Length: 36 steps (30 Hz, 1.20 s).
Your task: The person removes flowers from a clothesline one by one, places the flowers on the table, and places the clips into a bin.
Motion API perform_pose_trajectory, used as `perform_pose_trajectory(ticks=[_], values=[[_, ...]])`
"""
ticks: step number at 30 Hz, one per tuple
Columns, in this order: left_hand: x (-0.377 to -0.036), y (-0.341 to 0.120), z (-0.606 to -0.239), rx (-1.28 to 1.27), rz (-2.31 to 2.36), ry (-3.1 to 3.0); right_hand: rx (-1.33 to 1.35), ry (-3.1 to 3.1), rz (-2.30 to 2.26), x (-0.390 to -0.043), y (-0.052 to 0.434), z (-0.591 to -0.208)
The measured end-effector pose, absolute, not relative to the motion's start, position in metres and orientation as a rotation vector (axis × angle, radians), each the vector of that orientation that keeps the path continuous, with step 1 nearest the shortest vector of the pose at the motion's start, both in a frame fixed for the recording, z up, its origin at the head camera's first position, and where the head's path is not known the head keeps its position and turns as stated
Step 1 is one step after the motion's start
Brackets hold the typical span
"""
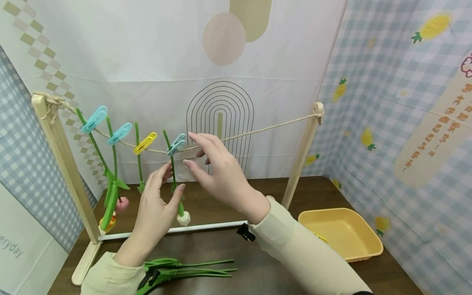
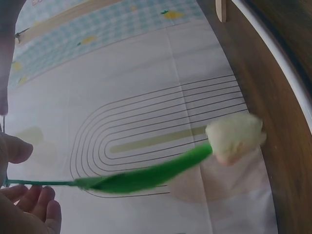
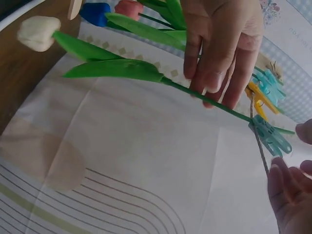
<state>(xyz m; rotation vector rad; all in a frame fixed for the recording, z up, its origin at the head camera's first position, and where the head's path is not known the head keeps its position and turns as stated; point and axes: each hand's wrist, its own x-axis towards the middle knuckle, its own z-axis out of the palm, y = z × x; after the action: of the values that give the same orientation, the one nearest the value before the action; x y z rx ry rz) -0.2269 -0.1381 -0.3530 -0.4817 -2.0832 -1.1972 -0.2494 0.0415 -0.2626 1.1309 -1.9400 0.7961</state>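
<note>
A white artificial tulip hangs head down, its green stem caught in a teal clothespin on the twine. My left hand is beside this stem, its fingers behind it and the thumb apart, touching or nearly touching it. Close to the clothespin's right side, my right hand has its thumb and fingers spread, with nothing between them. In the left wrist view, the white bloom and its long leaf look blurred. The right wrist view shows the clothespin across stem and twine.
More upside-down tulips hang to the left from two blue clothespins and a yellow one. Wooden posts hold the twine. A white bar crosses low down. Several green stems lie in front. A yellow basket stands right.
</note>
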Motion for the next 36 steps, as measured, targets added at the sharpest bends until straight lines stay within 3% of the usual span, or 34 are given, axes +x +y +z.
perform_pose_trajectory(ticks=[36], values=[[-0.227,-0.138,-0.353,-0.531,-1.160,-1.999,1.221,-2.007,0.811,-0.239,0.030,-0.259]])
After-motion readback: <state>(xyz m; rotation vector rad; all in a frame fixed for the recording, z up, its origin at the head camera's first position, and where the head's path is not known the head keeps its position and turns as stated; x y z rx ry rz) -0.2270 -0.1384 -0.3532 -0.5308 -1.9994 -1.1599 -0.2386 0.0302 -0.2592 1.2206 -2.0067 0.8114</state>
